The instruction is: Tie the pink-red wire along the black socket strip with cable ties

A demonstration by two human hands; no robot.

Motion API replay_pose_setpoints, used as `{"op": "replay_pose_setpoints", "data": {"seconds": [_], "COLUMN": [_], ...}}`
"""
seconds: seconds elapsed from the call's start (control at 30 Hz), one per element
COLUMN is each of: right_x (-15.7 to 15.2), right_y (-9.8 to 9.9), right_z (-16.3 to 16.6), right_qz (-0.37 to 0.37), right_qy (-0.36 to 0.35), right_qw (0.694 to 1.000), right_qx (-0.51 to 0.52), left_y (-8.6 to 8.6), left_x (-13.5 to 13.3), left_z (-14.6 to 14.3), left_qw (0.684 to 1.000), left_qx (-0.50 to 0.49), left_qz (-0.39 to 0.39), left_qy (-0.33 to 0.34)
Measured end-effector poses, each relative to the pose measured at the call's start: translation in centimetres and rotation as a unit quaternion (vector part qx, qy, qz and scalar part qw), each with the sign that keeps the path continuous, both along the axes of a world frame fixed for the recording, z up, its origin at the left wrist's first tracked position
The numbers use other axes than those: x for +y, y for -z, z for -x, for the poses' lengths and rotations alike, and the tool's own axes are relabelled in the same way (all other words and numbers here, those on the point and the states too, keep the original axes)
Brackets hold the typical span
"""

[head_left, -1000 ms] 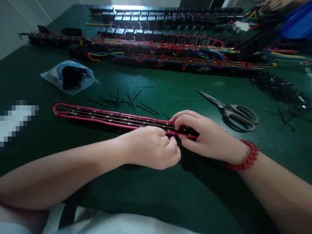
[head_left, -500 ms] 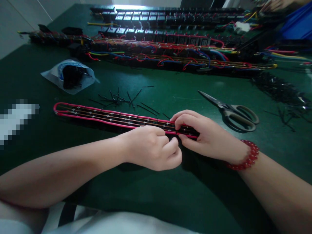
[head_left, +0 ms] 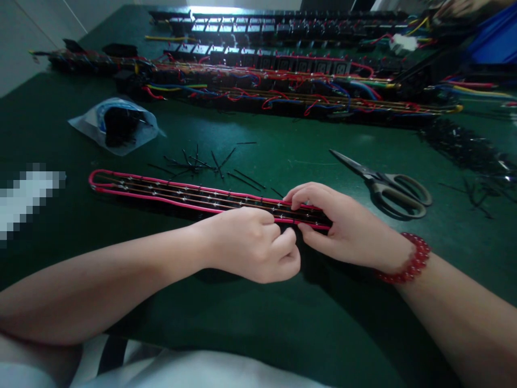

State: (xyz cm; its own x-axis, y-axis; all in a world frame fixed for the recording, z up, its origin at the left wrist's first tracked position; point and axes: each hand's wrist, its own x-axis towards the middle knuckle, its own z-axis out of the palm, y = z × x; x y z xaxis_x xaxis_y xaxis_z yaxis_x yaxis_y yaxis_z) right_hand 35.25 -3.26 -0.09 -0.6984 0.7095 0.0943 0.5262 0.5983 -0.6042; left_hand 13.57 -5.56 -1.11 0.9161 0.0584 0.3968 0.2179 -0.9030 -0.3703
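A long black strip with bare metal rails and a red wire looped along its edges (head_left: 189, 195) lies across the table in front of me. My right hand (head_left: 343, 226) grips its right end, thumb on the near side and fingers over the far side. My left hand (head_left: 258, 245) is closed, with its fingers curled at the strip's near edge beside my right thumb. Just by those fingertips, a black cable tie (head_left: 294, 221) crosses the red wire. Whatever the left fingers pinch is hidden. Loose black cable ties (head_left: 197, 161) are scattered behind the strip.
Scissors (head_left: 383, 186) lie beyond my right hand. At the left back sits an open plastic bag (head_left: 141, 129) of black pieces. Wired strips (head_left: 258, 75) run across the back. More black ties (head_left: 468, 151) are heaped at right. Another person's hand (head_left: 460, 8) shows at top right.
Almost nothing differs. Both hands keep their places at the strip, and the view has shifted very slightly.
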Motion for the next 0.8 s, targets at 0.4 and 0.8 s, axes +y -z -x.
{"op": "replay_pose_setpoints", "data": {"seconds": [0.4, 0.8], "right_x": [0.3, 0.7], "right_y": [0.9, 1.2], "right_z": [-1.1, -1.0], "right_qz": [0.129, 0.197], "right_qy": [0.100, 0.102], "right_qw": [0.971, 0.934], "right_qx": [0.176, 0.279], "left_y": [0.2, 1.0], "left_x": [0.8, 1.2], "left_z": [0.1, 0.0], "left_qw": [0.997, 0.980], "left_qx": [-0.073, -0.084], "left_qz": [0.032, 0.113], "left_qy": [0.017, -0.139]}}
